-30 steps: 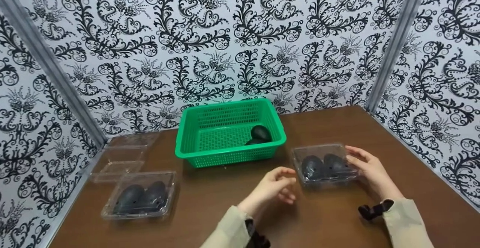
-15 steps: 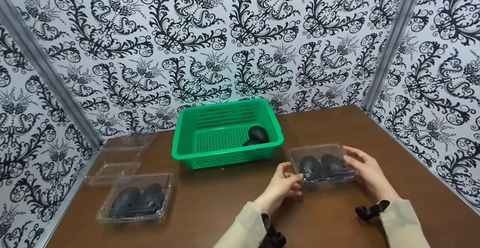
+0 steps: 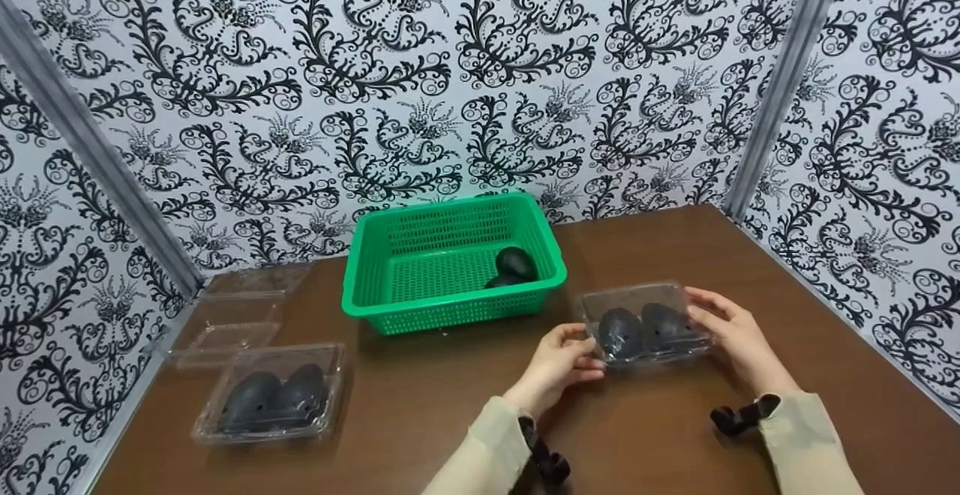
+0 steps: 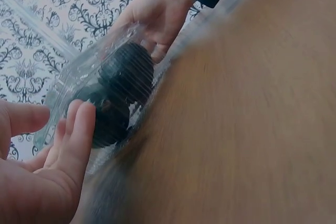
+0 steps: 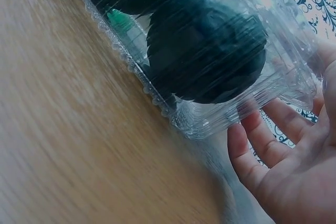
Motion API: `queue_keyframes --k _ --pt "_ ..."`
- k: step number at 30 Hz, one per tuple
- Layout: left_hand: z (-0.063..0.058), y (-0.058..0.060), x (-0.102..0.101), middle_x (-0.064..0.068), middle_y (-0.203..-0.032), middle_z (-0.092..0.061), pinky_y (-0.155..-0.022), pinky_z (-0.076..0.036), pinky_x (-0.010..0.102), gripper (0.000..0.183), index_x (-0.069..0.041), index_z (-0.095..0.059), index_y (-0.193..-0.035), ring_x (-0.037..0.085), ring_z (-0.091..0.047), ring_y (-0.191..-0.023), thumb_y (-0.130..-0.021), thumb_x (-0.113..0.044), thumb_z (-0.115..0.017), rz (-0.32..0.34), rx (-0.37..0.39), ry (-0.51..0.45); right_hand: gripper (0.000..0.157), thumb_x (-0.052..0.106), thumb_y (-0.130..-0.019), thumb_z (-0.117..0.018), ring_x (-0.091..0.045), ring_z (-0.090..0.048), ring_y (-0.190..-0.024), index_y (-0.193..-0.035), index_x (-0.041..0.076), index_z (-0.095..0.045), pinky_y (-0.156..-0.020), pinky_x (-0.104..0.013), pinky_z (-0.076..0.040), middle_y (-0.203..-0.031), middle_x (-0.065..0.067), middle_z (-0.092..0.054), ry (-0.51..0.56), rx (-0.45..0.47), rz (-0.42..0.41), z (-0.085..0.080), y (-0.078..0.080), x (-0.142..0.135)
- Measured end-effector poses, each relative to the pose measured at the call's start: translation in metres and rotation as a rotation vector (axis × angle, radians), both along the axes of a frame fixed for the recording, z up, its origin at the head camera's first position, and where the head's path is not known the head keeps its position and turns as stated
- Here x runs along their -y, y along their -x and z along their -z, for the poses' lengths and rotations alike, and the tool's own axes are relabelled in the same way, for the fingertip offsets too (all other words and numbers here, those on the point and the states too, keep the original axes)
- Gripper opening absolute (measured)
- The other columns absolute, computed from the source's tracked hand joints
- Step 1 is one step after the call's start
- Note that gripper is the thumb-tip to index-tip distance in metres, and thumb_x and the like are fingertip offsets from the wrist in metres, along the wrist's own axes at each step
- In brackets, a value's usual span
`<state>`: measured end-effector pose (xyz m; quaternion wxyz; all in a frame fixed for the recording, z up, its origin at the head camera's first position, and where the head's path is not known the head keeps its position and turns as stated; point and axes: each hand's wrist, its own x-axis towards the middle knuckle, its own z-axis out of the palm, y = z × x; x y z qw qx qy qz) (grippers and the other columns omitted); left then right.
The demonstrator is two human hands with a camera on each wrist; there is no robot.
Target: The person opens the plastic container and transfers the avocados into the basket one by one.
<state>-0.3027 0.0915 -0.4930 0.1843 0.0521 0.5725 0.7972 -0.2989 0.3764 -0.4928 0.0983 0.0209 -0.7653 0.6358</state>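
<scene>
Green basket point(image 3: 457, 312) near held clear box point(image 3: 643, 328); 2 other boxes point(image 3: 274, 396) at left.

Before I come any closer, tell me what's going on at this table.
A person is holding a clear plastic box with two dark fruits in it, the left hand at its left end and the right hand at its right end. Behind it and to the left, a green basket has two more dark fruits showing in its near right corner. Further left, a second box, holding another pair, sits untouched on the table, with more clear packaging behind it.
</scene>
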Motion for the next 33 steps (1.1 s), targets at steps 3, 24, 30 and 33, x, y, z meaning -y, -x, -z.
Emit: queue_keyframes --k 3,24,30,33 --pt "0.0013 0.0026 0.0004 0.014 -0.09 -0.06 -0.064 -0.06 0.038 0.032 0.002 -0.052 -0.122 0.019 -0.064 -0.061 -0.092 -0.006 -0.062 0.003 0.006 -0.006 0.052 0.023 -0.096 -0.062 -0.011 -0.06 -0.094 -0.137 -0.005 -0.047 -0.076 -0.022 -0.051 -0.113 0.006 -0.063 0.002 0.011 -0.002 -0.0003 -0.0007 0.0001" --pt "-0.0015 0.0099 -0.0022 0.013 -0.078 -0.059 -0.053 -0.058 0.032 0.022 0.0 -0.051 -0.107 0.017 -0.061 -0.055 -0.086 -0.001 -0.058 0.024 -0.011 0.05 0.053 0.016 -0.095 -0.063 -0.005 -0.06 -0.088 -0.136 -0.011 -0.045 -0.072 -0.02 -0.052 -0.108 0.011 -0.064 0.018 -0.005 -0.001 -0.0027 0.0022 0.0019" --pt "-0.0022 0.0057 0.0017 0.013 -0.076 -0.06 -0.051 -0.057 0.031 0.022 -0.002 -0.049 -0.103 0.017 -0.06 -0.054 -0.083 -0.001 -0.058 0.021 -0.03 0.08 0.05 0.012 -0.094 -0.063 -0.006 -0.061 -0.088 -0.134 -0.012 -0.046 -0.075 -0.019 -0.052 -0.11 0.006 -0.065 0.034 -0.017 -0.028 -0.0026 0.0029 0.0046" --pt "-0.002 0.0023 0.0051 0.012 -0.076 -0.06 -0.05 -0.057 0.031 0.022 -0.003 -0.049 -0.102 0.017 -0.06 -0.054 -0.082 -0.001 -0.058 0.027 -0.035 0.101 0.051 0.01 -0.094 -0.064 -0.009 -0.062 -0.087 -0.135 -0.013 -0.044 -0.075 -0.021 -0.053 -0.11 0.003 -0.065 0.069 0.004 -0.063 -0.0024 0.0019 0.0055"
